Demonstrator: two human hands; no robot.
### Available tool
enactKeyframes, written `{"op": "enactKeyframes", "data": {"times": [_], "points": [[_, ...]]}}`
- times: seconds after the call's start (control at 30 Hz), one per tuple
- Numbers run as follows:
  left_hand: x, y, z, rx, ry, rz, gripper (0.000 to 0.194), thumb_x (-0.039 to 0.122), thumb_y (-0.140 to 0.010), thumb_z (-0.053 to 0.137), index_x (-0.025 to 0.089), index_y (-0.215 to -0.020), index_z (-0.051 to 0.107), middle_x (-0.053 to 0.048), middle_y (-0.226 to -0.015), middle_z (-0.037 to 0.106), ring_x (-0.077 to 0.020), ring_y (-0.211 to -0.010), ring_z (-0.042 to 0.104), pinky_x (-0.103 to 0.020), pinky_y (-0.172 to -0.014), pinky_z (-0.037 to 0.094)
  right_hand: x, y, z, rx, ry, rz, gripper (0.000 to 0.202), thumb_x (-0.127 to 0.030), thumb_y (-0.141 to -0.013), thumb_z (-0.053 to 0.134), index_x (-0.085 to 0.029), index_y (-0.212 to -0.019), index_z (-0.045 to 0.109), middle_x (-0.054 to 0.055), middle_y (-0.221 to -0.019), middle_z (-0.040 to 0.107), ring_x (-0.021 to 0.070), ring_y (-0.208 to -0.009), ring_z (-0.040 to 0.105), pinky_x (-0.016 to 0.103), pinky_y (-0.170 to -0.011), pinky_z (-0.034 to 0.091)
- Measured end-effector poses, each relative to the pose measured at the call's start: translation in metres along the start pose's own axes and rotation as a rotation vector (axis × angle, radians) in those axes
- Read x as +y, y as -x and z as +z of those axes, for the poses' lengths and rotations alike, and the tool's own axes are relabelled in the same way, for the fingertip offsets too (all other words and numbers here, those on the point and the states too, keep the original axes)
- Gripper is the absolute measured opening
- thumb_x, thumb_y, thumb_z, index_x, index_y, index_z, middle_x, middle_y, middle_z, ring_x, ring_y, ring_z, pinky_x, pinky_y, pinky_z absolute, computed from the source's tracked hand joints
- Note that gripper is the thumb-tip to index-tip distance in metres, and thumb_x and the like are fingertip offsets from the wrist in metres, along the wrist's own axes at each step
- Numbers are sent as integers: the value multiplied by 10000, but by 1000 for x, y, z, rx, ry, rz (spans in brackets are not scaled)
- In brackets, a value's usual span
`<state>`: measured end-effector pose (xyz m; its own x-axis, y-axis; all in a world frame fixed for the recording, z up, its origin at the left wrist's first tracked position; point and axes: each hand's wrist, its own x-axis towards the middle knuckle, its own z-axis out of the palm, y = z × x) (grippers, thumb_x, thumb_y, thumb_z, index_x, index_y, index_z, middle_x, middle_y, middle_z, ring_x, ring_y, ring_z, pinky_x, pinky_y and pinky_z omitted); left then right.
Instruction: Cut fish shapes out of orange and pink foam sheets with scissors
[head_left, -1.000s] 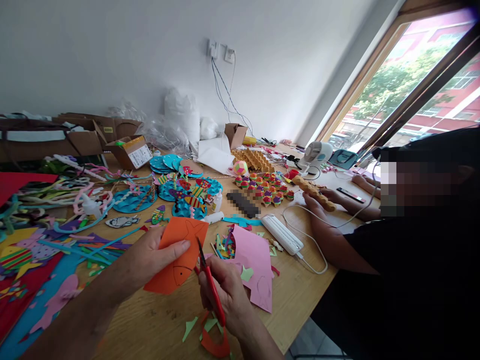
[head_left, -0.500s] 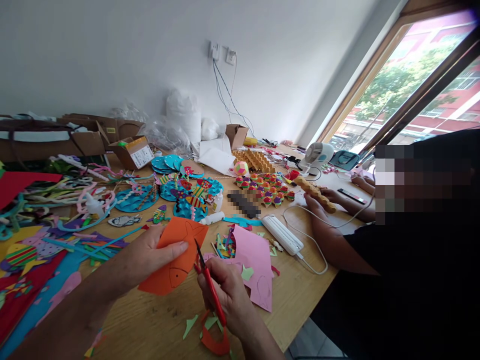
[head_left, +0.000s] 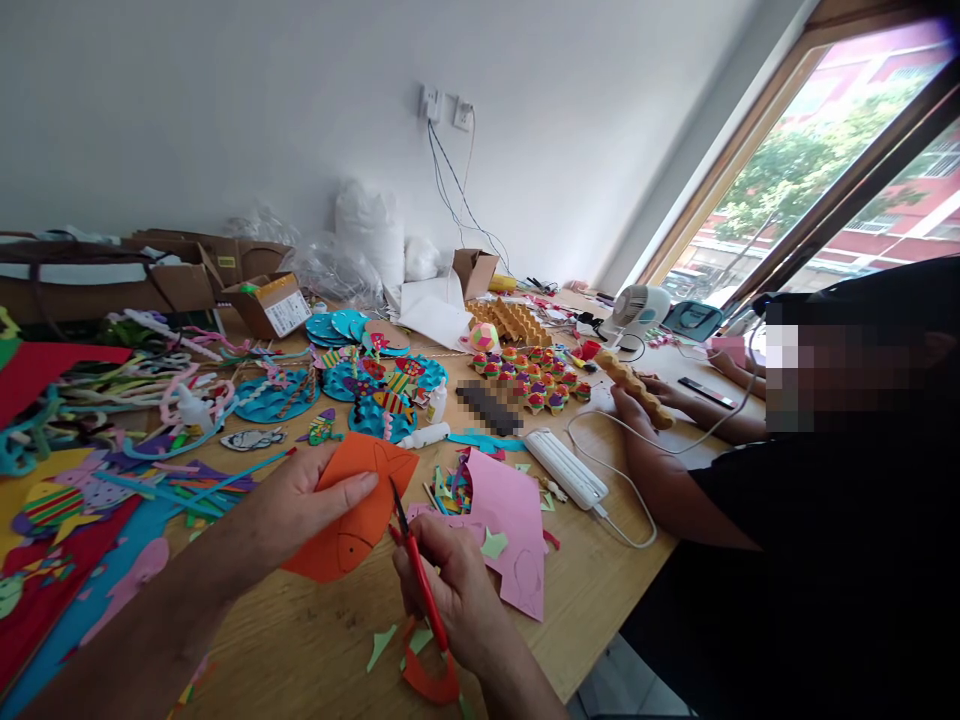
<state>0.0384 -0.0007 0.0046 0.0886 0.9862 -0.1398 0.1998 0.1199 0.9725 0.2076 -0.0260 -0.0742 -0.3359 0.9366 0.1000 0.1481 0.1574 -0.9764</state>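
My left hand (head_left: pixel 319 495) pinches an orange paper (head_left: pixel 367 510) between thumb and fingers. A fish outline with an eye dot is drawn on that paper. My right hand (head_left: pixel 450 580) is closed round red-handled scissors (head_left: pixel 421 575), whose dark blades point up at the paper's right edge. An orange paper offcut (head_left: pixel 431 680) hangs below the scissors near pale green scraps (head_left: pixel 381 648) on the table. Just right of my right hand lies a pink sheet (head_left: pixel 514 530) with fish outlines and a pale green scrap on it.
Blue plates with paper fish (head_left: pixel 394 395), a glue bottle (head_left: pixel 426 436) and a white power strip (head_left: pixel 566 470) lie beyond my hands. Pipe cleaners (head_left: pixel 150 390) spread at left. At right a person in black (head_left: pixel 825 540) holds a cardboard strip (head_left: pixel 634 388).
The orange paper has tilted slightly in my left hand, its lower end a little higher. The scissors have hardly moved. The view has shifted slightly.
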Motion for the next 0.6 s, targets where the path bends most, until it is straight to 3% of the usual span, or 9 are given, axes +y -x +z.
{"op": "enactKeyframes", "data": {"times": [0.13,0.27,0.43,0.6], "points": [[1,-1,-1,-63,-18,16,182,405,-641,709,234,-660,652,34,-553,655,-168,-476,573,-226,-415,438,1,0,-1,4,22,-16,311,-297,-892,507,-214,-626,369,-62,-508,419,81,-454,394,200,-445,267],[3,-3,-3,-52,-46,30,184,404,-636,709,235,-618,639,45,-492,614,-171,-459,565,-232,-423,445,-1,1,-3,19,76,-31,338,-327,-896,517,-211,-616,369,-56,-511,401,89,-478,355,214,-460,243],[1,-2,-4,-75,-55,5,214,437,-675,692,228,-691,656,21,-602,686,-199,-533,623,-250,-464,474,-4,1,-5,26,137,-27,367,-388,-905,527,-207,-619,386,-45,-527,413,97,-496,355,220,-463,231],[2,-3,-11,-190,-35,48,238,477,-713,671,239,-704,695,18,-646,690,-188,-580,620,-235,-510,478,-6,2,-7,10,186,-27,372,-395,-895,543,-209,-615,383,-48,-522,409,95,-486,351,219,-454,226]]}}
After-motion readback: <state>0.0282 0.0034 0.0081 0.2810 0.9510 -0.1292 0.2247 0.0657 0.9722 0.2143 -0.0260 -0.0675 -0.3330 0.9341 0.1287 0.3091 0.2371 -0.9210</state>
